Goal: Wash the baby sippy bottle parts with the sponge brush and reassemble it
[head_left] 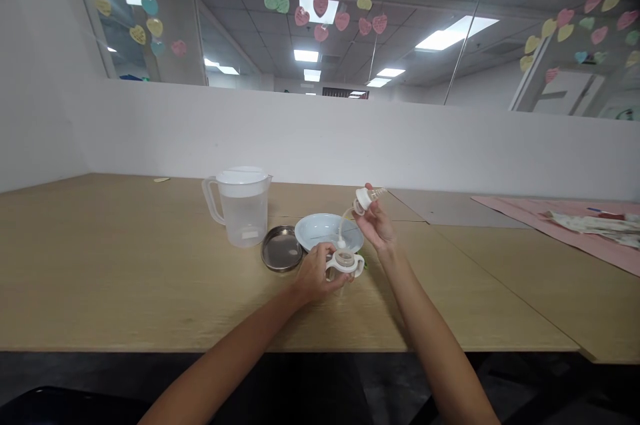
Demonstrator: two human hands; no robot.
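My left hand (pixel 316 273) is closed round a clear baby bottle (pixel 344 265) with a white two-handled collar, its mouth uncovered. Higher up and to the right, my right hand (pixel 377 225) grips the bottle's nipple top (pixel 365 200), a white ring with a clear teat that points to the right. From its underside a thin straw tube (pixel 343 228) hangs, ending in a small white weight just above the bottle's mouth. Behind the bottle sits a pale blue bowl (pixel 306 225), partly covered by my hands and the bottle.
A lidded clear plastic pitcher (pixel 245 212) stands at the left, with a round metal tin (pixel 283 250) beside the bowl. Farther right lie a pink cloth (pixel 525 208) and a patterned cloth (pixel 595 225). A white wall (pixel 320 135) with glass above closes off the table's back.
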